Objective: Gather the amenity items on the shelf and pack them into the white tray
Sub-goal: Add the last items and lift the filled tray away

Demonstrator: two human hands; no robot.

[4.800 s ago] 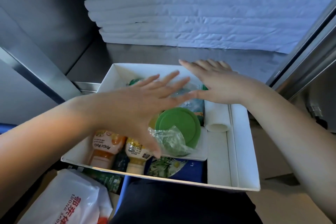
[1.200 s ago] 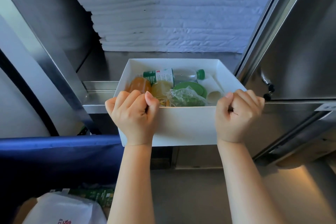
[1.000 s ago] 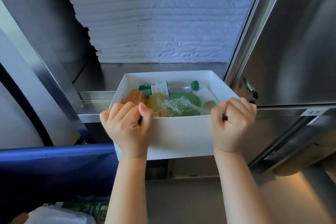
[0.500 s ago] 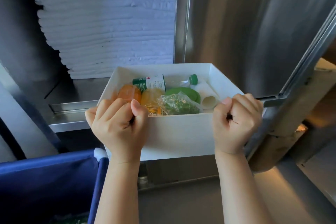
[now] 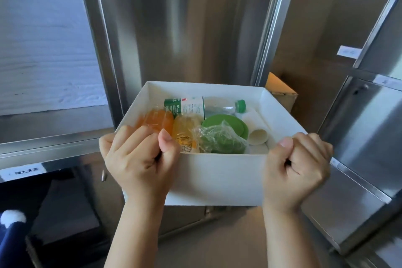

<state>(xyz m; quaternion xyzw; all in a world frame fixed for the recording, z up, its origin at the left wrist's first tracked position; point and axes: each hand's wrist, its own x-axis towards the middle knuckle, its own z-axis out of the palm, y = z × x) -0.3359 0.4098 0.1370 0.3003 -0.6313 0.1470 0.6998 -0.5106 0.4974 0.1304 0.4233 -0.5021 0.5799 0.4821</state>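
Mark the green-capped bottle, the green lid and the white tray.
green-capped bottle (image 5: pixel 195 105), head view, on its label.
green lid (image 5: pixel 235 125), head view, on its bare top face.
white tray (image 5: pixel 217 176), head view, on its near outer wall.

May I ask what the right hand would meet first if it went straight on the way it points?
The right hand, gripping the tray, would probably bring it against the cardboard box beyond its far right corner; depth is unclear.

The walls are stainless steel panels (image 5: pixel 195 28). Stacked white linens (image 5: pixel 39 39) occupy the left shelf (image 5: pixel 43 125). The floor (image 5: pixel 217 243) is beige.
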